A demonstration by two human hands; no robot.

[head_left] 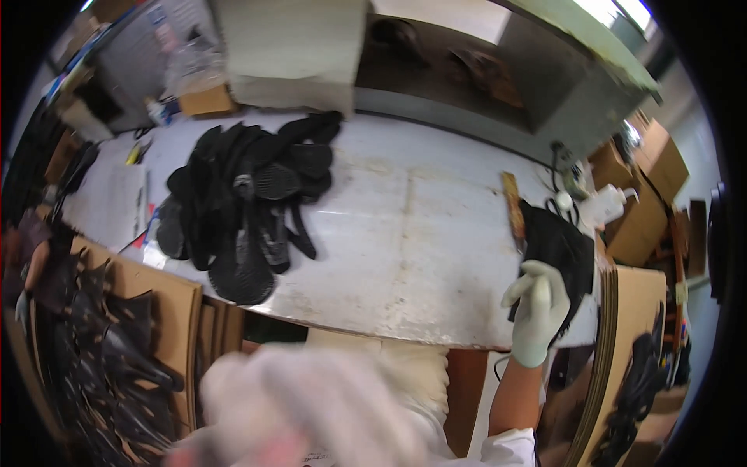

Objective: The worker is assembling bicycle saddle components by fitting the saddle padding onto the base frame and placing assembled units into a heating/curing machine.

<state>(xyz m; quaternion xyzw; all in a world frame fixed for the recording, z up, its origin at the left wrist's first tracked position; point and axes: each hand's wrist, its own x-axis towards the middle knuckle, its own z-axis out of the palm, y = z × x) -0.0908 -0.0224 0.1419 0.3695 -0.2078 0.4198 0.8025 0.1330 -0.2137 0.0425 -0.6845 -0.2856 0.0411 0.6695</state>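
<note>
My right hand (pixel 541 307), in a pale knitted glove, is over the left edge of a black cloth (pixel 562 245) at the right of the white worktable (pixel 381 257). Its fingers are loosely bent and apart, with nothing seen between them. Close to the camera at the bottom, a pale, pinkish blur (pixel 311 405) appears to be my gloved left hand; motion smears its fingers, and whether it holds anything is not visible. On the table's left part lies a heap of black fabric shoe pieces (pixel 249 187), some with ribbed, sole-shaped ends.
A worn wooden-handled tool (pixel 513 208) lies beside the black cloth. White bottles (pixel 607 204) stand at the right edge. Behind the table is a grey metal housing (pixel 451 109) with an open recess. Cardboard holding dark moulded pieces (pixel 117 342) stands at lower left, near another person (pixel 27 257).
</note>
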